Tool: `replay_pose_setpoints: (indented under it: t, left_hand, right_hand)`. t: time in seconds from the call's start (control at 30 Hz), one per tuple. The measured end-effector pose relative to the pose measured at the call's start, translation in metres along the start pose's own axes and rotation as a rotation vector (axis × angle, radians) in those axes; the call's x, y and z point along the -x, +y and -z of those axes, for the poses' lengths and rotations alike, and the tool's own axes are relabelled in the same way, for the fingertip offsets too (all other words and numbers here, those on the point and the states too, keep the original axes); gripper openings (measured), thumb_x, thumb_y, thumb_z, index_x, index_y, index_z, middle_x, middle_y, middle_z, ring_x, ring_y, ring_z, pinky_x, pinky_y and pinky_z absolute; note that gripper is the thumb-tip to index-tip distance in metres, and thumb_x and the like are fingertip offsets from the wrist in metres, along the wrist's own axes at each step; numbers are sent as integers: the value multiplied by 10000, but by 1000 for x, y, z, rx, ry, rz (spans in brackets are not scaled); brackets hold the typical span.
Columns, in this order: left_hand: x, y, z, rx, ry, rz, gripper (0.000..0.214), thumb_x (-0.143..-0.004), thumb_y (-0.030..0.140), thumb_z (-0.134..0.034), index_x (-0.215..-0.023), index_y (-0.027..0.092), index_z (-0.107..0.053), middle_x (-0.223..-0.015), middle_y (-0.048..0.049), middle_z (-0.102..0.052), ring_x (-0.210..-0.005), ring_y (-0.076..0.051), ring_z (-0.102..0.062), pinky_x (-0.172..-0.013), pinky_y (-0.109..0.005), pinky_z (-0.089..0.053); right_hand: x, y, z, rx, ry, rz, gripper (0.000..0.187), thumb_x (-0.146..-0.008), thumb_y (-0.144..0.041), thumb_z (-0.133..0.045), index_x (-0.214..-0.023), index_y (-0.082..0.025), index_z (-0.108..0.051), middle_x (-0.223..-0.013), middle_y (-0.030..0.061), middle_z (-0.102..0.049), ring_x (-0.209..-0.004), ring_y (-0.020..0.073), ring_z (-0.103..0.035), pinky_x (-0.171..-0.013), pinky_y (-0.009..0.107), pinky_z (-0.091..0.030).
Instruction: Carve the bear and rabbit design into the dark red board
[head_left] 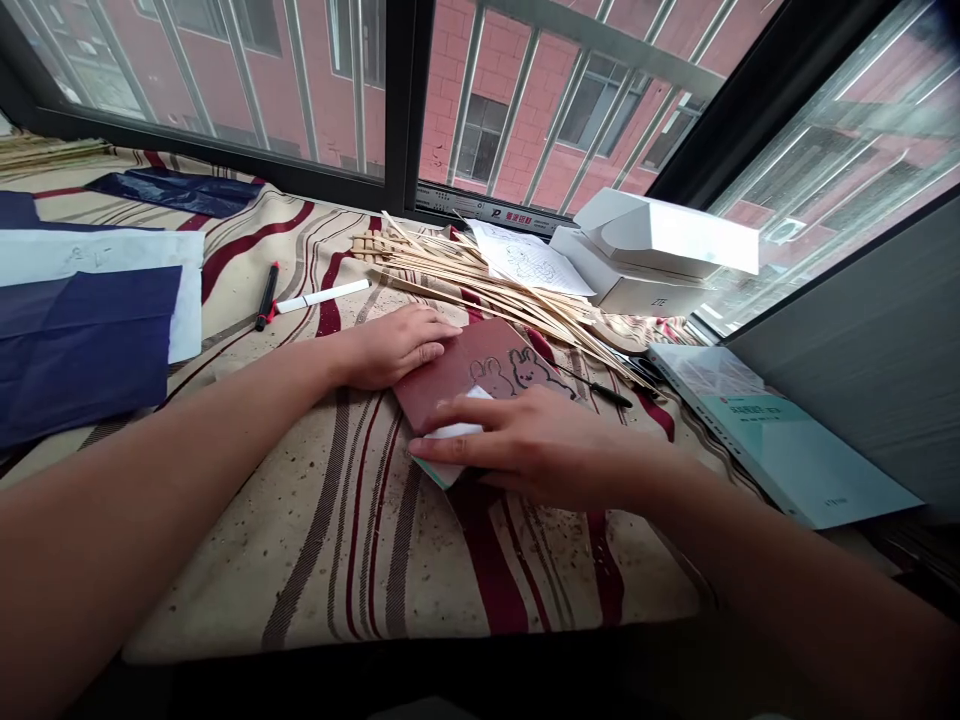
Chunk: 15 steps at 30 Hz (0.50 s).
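Note:
My left hand [394,345] lies on the upper left edge of a maroon booklet [480,365] with two cartoon rabbits drawn on its cover. My right hand [517,445] covers its lower corner, with the fingers over a white sheet [454,430] sticking out there. A pale teal edge shows beneath that sheet. The booklet rests on a striped beige and red cloth [375,570]. A pile of thin bamboo strips [480,275] lies just beyond both hands, and a thin black-handled tool [596,388] lies next to my right fingers.
A sheet with a line drawing [529,258] and a white ZTE box [637,260] stand at the back. A black marker [266,295], a white marker [322,296], dark blue paper [82,350] and white paper [97,255] lie left; a teal book [787,430] lies right. A barred window [570,100] runs behind.

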<state>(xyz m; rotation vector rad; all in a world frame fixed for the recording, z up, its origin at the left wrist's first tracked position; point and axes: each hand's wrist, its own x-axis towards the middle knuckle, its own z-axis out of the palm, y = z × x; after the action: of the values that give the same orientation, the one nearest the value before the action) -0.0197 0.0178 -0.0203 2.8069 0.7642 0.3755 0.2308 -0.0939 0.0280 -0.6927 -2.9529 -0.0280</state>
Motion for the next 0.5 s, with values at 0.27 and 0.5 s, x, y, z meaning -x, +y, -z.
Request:
replay_pose_setpoints:
  t: [0.27,0.5]
  left_hand:
    - [-1,4,1,16,-18,38,639,-1120,421,-304,-1563,78,-613,-1617,-206,-600,-1531,-313,-515,-1361,-497,-356]
    - [-1,4,3,-3,-10,26,621,-1115,390,-311,-1555,75,-616,-1607,-214,-617,-1506,-321,-537,-1340,-522,-382]
  right_hand:
    - [8,3,-7,-54,138,24,365,-1133,-318,-637,-1479,-323,-754,-1484,63,-750,-923,162,-774,-745,279,-592]
    - [16,10,-14,-25,162,-195,369,-1106,-240,-643,-1451,-244,-775,-1497,117,-740,-1053,207,-791,-874,325,-633]
